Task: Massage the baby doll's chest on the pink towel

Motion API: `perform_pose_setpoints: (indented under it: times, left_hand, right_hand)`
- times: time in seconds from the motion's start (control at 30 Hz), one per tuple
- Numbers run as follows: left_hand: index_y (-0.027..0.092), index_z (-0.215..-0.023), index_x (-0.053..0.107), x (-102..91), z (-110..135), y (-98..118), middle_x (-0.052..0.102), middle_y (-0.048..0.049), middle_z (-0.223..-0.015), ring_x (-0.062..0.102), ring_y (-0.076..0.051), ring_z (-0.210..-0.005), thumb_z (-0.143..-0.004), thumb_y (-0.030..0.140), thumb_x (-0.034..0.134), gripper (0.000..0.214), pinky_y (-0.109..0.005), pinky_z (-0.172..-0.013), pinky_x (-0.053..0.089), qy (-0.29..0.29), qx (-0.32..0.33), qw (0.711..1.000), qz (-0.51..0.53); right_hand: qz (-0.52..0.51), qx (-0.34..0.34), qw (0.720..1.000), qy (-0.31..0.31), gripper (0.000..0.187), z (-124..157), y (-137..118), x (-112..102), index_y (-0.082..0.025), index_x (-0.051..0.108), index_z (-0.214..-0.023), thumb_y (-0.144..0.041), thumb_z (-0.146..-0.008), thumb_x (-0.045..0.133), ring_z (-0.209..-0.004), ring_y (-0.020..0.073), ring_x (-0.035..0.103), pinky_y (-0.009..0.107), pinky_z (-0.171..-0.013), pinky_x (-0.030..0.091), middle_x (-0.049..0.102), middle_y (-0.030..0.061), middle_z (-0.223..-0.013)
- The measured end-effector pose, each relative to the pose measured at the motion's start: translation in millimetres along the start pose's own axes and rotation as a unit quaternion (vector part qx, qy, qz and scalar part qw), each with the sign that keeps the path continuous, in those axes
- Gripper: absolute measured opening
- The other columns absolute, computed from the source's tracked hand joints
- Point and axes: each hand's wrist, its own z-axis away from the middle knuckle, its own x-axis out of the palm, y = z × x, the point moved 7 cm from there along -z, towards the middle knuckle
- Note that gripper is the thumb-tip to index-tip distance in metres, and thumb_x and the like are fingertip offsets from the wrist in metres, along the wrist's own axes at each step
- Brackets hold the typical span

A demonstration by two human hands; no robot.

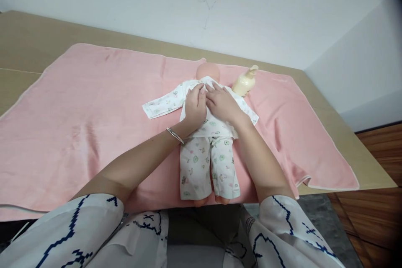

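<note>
A baby doll (208,70) lies stretched out with its bare head away from me and its feet at the near edge. It is dressed in a white printed long-sleeved top (165,104) and matching trousers (195,167). My left hand (195,108) rests on the upper front area of the top, fingers close together and extended. Beside it, my right hand (222,102) lies flat on the top with fingers spread. The fingertips of both hands nearly meet below the doll's neck. Its face does not show.
A pink blanket (103,109) with a pale edge covers much of the wooden table (34,33). A cream pump bottle (243,84) stands tilted in view by the doll's right-hand sleeve. Behind the table is a white wall (141,4); wooden cabinet fronts (377,213) are at lower right.
</note>
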Motion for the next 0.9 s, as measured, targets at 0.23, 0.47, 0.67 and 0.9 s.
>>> perform_pose_setpoints:
  times: [0.23,0.47,0.67,0.9]
  left_hand:
    - [0.021,-0.125,0.062,1.1,-2.1,-3.5,0.069,-0.0116,-0.129,0.061,-0.025,-0.126,-0.105,0.053,0.029,0.049,-0.045,-0.116,0.043,-0.006,-0.005,1.000,-0.026]
    - [0.017,-0.138,0.055,16.2,-2.2,-12.2,0.048,-0.0157,-0.156,0.032,-0.030,-0.153,-0.103,0.049,0.034,0.052,-0.054,-0.130,0.015,-0.053,0.023,0.993,-0.103]
    - [0.004,-0.140,0.052,24.2,1.2,-4.5,0.044,-0.0244,-0.157,0.029,-0.037,-0.154,-0.098,0.034,0.041,0.052,-0.058,-0.127,0.017,-0.108,0.043,0.976,-0.184]
    - [0.005,-0.143,0.049,22.4,-22.4,-21.6,0.045,-0.0235,-0.157,0.034,-0.041,-0.150,-0.090,0.030,0.050,0.059,-0.061,-0.125,0.020,-0.172,0.034,0.961,-0.215]
  right_hand:
    - [0.019,0.120,0.992,0.032,0.061,3.2,13.5,-4.7,0.000,0.037,-0.153,-0.034,-0.103,0.033,-0.151,0.0387,0.034,0.055,-0.123,0.030,0.038,0.0251,-0.160]
    - [-0.019,0.074,0.997,0.028,0.053,-0.4,9.6,-4.9,-0.012,0.050,-0.149,-0.031,-0.102,0.034,-0.151,0.0324,0.038,0.049,-0.124,0.031,0.044,0.0141,-0.160]
    - [-0.011,0.150,0.987,0.056,0.062,-9.6,41.9,2.5,-0.004,0.034,-0.155,-0.040,-0.104,0.032,-0.155,0.0338,0.028,0.054,-0.126,0.024,0.035,0.0215,-0.163]
    - [0.076,0.171,0.982,0.019,0.040,12.1,-2.3,-13.8,-0.009,0.063,-0.117,-0.027,-0.103,0.031,-0.105,0.0367,0.070,0.050,-0.095,0.052,0.073,0.0234,-0.108]
